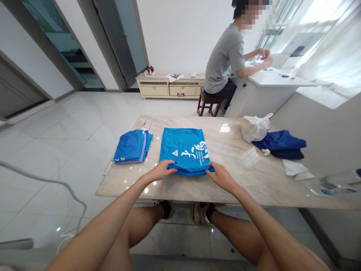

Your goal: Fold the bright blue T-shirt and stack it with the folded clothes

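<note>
A bright blue T-shirt with white lettering lies folded into a rough square on the marble-look table. My left hand pinches the near left corner of the shirt between thumb and fingers. At the near right corner, my right hand grips the same edge in the same way. The near edge bulges slightly between my hands, with layers of cloth showing. Left of the shirt sits a stack of folded blue and purple clothes, apart from my hands.
On the right are a white plastic bag, dark blue cloth, white paper and a clear bottle. A phone lies behind the stack. Beyond the table, a person sits on a stool at a white desk.
</note>
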A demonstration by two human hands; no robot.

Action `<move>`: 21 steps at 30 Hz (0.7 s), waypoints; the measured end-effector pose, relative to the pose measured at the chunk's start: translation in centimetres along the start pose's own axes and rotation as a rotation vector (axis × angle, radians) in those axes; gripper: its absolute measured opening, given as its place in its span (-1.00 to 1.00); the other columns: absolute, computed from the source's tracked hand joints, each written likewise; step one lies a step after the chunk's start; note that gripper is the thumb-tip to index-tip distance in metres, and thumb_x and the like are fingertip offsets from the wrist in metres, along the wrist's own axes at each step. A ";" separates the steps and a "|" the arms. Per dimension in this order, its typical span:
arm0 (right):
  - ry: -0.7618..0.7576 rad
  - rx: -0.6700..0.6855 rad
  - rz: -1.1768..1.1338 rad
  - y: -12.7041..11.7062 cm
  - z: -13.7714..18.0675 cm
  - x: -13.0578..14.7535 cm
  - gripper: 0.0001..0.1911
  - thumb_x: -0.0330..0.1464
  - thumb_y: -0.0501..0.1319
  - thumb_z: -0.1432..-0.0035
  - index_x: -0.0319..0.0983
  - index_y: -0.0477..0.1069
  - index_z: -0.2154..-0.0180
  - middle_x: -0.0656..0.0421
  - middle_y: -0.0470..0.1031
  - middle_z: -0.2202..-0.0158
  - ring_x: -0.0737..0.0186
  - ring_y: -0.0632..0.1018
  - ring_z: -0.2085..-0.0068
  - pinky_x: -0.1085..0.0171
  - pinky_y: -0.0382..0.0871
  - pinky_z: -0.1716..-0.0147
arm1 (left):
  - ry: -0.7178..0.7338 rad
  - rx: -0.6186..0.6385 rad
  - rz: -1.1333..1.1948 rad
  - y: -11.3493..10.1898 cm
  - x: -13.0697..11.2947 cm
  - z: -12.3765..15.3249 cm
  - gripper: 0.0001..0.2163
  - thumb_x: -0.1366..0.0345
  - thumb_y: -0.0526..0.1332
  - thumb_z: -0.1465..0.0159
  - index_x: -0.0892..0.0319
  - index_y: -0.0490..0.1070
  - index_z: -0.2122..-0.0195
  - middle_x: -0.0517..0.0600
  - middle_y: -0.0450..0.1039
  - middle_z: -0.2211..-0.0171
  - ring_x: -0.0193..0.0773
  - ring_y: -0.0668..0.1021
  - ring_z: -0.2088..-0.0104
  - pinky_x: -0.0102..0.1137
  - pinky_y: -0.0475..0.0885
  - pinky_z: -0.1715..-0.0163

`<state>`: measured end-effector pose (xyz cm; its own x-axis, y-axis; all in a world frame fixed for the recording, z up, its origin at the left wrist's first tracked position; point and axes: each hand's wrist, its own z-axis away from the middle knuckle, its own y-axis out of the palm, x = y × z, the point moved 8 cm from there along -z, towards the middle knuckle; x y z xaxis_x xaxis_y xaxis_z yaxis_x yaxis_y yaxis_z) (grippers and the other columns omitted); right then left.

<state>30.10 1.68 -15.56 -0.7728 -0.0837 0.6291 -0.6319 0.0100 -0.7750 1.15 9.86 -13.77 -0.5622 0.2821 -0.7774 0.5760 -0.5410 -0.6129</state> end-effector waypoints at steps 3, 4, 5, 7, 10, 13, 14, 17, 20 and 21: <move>-0.051 -0.009 -0.004 -1.0 -0.1 0.1 -0.83 -0.31 0.27 -0.40 -0.17 0.57 0.04 0.05 0.69 0.03 -0.01 0.67 -0.01 0.11 0.49 -0.05 | 0.062 0.042 -0.053 -1.0 -1.3 0.1 -0.67 -0.06 0.32 -0.33 0.14 0.54 0.32 0.03 0.63 0.24 -0.05 0.59 0.17 -0.27 0.46 0.09; -0.066 -0.014 -0.005 -1.3 -0.1 0.1 -0.84 -0.31 0.26 -0.41 -0.16 0.59 0.05 0.05 0.70 0.04 -0.01 0.67 0.00 0.11 0.49 -0.05 | 0.062 0.024 -0.072 -1.6 -1.4 0.2 -0.66 -0.06 0.32 -0.32 0.14 0.52 0.35 0.01 0.61 0.28 -0.07 0.58 0.20 -0.30 0.44 0.13; -0.080 -0.024 -0.004 -1.7 -0.1 0.2 -0.84 -0.30 0.26 -0.43 -0.16 0.60 0.07 0.06 0.70 0.05 0.00 0.67 0.02 0.11 0.49 -0.05 | 0.059 0.003 -0.087 -2.2 -1.4 0.2 -0.66 -0.06 0.33 -0.30 0.14 0.51 0.36 0.00 0.59 0.29 -0.09 0.57 0.21 -0.32 0.42 0.16; -0.102 -0.050 -0.001 -2.5 0.0 0.4 -0.83 -0.28 0.25 -0.45 -0.15 0.62 0.10 0.06 0.70 0.10 0.02 0.66 0.08 0.12 0.50 -0.02 | 0.046 -0.025 -0.113 -3.3 -1.4 0.3 -0.66 -0.06 0.33 -0.28 0.14 0.51 0.35 -0.01 0.58 0.29 -0.10 0.55 0.22 -0.33 0.38 0.20; -0.108 -0.095 -0.014 -3.4 0.1 0.5 -0.79 -0.24 0.23 -0.47 -0.15 0.63 0.14 0.07 0.69 0.17 0.04 0.65 0.16 0.14 0.49 0.06 | 0.022 -0.023 -0.157 -4.1 -1.2 0.6 -0.65 -0.08 0.29 -0.30 0.13 0.50 0.33 -0.01 0.55 0.32 -0.12 0.52 0.27 -0.33 0.32 0.26; -0.106 -0.125 -0.060 -3.7 0.2 0.6 -0.76 -0.22 0.20 -0.49 -0.15 0.62 0.12 0.07 0.69 0.18 0.03 0.64 0.16 0.14 0.48 0.08 | 0.021 0.002 -0.179 -4.1 -1.2 0.8 -0.67 -0.07 0.24 -0.33 0.12 0.48 0.32 0.00 0.54 0.32 -0.11 0.53 0.27 -0.32 0.31 0.25; -0.105 -0.133 -0.075 -3.7 0.2 0.6 -0.75 -0.21 0.19 -0.49 -0.15 0.61 0.11 0.07 0.70 0.16 0.03 0.65 0.15 0.13 0.48 0.07 | 0.024 0.009 -0.176 -4.0 -1.3 0.9 -0.67 -0.06 0.24 -0.33 0.12 0.49 0.30 0.01 0.56 0.31 -0.10 0.54 0.26 -0.31 0.32 0.23; -0.090 -0.147 -0.096 -3.8 0.2 0.6 -0.71 -0.15 0.17 -0.50 -0.15 0.60 0.07 0.06 0.70 0.14 0.01 0.65 0.13 0.11 0.49 0.04 | 0.022 0.033 -0.158 -3.5 -1.3 0.9 -0.68 -0.05 0.23 -0.32 0.11 0.52 0.23 0.05 0.61 0.22 -0.06 0.58 0.20 -0.29 0.36 0.18; -0.069 -0.132 -0.094 -3.6 0.2 0.6 -0.68 -0.12 0.15 -0.51 -0.14 0.59 0.07 0.06 0.71 0.15 0.00 0.65 0.13 0.11 0.48 0.04 | 0.013 0.068 -0.151 -2.8 -1.0 1.0 -0.69 -0.01 0.24 -0.32 0.12 0.56 0.17 0.08 0.67 0.12 -0.01 0.61 0.13 -0.28 0.41 0.11; -0.066 -0.124 -0.089 -3.6 0.2 0.7 -0.68 -0.12 0.14 -0.51 -0.14 0.59 0.07 0.06 0.71 0.15 0.00 0.65 0.13 0.10 0.48 0.04 | 0.008 0.076 -0.152 -2.5 -0.9 1.1 -0.70 0.01 0.24 -0.32 0.12 0.58 0.15 0.10 0.68 0.09 0.01 0.62 0.10 -0.27 0.42 0.08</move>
<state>31.86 1.39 -12.35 -0.7105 -0.1553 0.6864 -0.7033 0.1218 -0.7004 -0.46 10.12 -11.40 -0.6344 0.3716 -0.6778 0.4382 -0.5495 -0.7114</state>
